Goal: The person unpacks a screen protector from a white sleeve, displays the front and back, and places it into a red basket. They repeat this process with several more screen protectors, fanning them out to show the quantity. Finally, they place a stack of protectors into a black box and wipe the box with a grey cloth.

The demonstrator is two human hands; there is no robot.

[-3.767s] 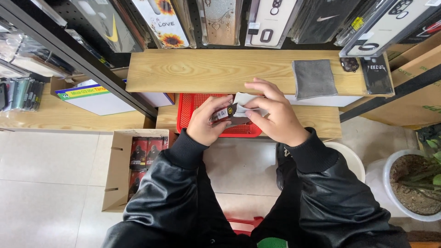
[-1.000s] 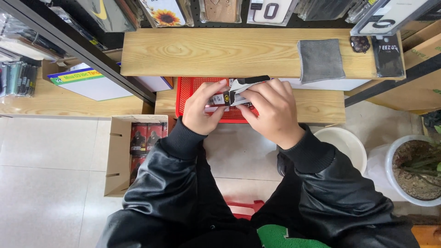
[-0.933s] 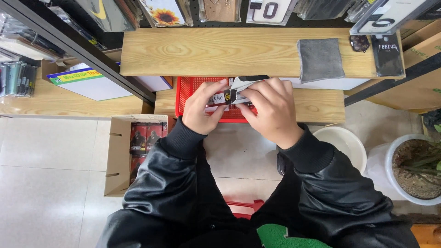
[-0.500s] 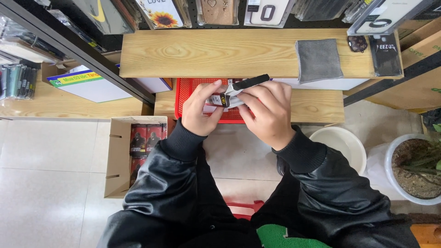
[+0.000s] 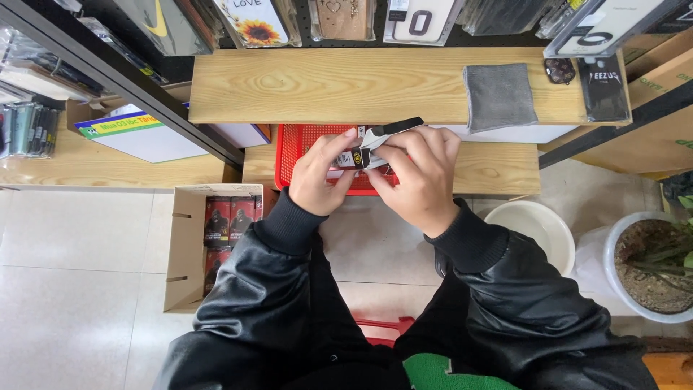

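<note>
A pale tiled floor runs under a light wooden bench [image 5: 476, 170] that stands against a dark pegboard wall hung with packaged phone cases. Over the bench's front edge, both hands hold a small flat packet [image 5: 359, 156], white with a black and yellow printed panel, and a thin black strip [image 5: 395, 127] juts from its upper end toward the right. The left hand [image 5: 323, 177] closes on the packet's left end, thumb on top and fingers curled below. The right hand [image 5: 419, 177] pinches its right end, fingertips bunched on the upper face. The packet sits between the two hands, touching both, just above a red plastic mesh basket [image 5: 296, 148] that rests on the bench. On the higher wooden shelf [image 5: 317, 87] behind lies a folded grey cloth [image 5: 499, 95]. Below to the left, an open cardboard box [image 5: 182, 245] of dark packages stands on the floor; to the right are a white plastic bucket [image 5: 535, 225] and a potted plant [image 5: 653, 267].
</note>
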